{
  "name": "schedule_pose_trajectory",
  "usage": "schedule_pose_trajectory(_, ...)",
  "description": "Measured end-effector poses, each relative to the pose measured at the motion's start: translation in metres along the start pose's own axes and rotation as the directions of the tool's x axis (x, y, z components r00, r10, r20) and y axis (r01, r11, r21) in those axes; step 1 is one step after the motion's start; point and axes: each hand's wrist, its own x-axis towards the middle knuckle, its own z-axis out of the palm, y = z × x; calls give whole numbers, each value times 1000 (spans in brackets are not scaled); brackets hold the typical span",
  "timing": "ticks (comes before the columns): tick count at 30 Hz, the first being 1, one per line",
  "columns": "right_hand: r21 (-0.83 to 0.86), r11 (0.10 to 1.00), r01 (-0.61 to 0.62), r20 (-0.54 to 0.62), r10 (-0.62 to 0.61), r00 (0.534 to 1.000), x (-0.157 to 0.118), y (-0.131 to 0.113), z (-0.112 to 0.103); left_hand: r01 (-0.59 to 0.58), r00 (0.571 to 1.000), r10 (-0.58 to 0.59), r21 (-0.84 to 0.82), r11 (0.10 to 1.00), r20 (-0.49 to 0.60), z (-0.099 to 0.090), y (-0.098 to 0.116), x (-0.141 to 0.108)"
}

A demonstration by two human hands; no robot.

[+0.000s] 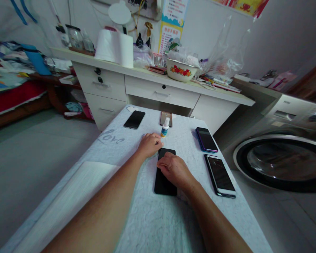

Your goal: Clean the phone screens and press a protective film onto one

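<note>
A black smartphone (164,184) lies flat on the cloth-covered table in front of me, its dark screen facing up. My right hand (173,167) is closed over its upper half, fingers bunched against the screen; whatever they may pinch is hidden. Just beyond the phone's top left corner, my left hand (149,144) rests on the cloth with fingers loosely bent and a gap beside the thumb. Nothing shows in it. Close behind the left hand stands a small white spray bottle (165,128) with a blue and yellow label.
Another black phone (135,119) lies far left, and a phone or case (166,118) sits behind the bottle. Along the right edge are a purple-edged phone (206,140) and a white phone (221,175) on a dark one. Beyond stand a white desk (160,92) and a washing machine (284,116).
</note>
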Motion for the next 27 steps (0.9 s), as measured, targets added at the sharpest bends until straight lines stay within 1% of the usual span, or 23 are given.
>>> schedule_pose_trajectory(8,-45,993,-111,-33,110,993,4,2,-4,-15,1000,15,2,1000,1,-1,0,0)
schedule_pose_trajectory(11,-53,992,-115,-37,113,993,4,4,-4,-18,1000,18,-6,1000,-4,-1,0,0)
schedule_pose_trajectory(14,-40,997,-66,-20,65,998,3,5,-5,-16,1000,16,-1,1000,-1,-2,1,-1)
schedule_pose_trajectory(17,2,1000,23,19,-23,1000,1,5,-6,-4,1000,4,-2,1000,6,-3,3,-1)
schedule_pose_trajectory(21,64,989,136,77,-141,987,-2,2,-10,2,1000,-2,-8,1000,11,-4,4,-1)
schedule_pose_trajectory(24,95,981,172,111,-182,977,-3,-1,-12,6,1000,-6,-13,1000,9,-4,4,-1)
schedule_pose_trajectory(27,102,980,172,126,-184,975,-3,-3,-13,8,1000,-8,-6,1000,9,-5,4,-1)
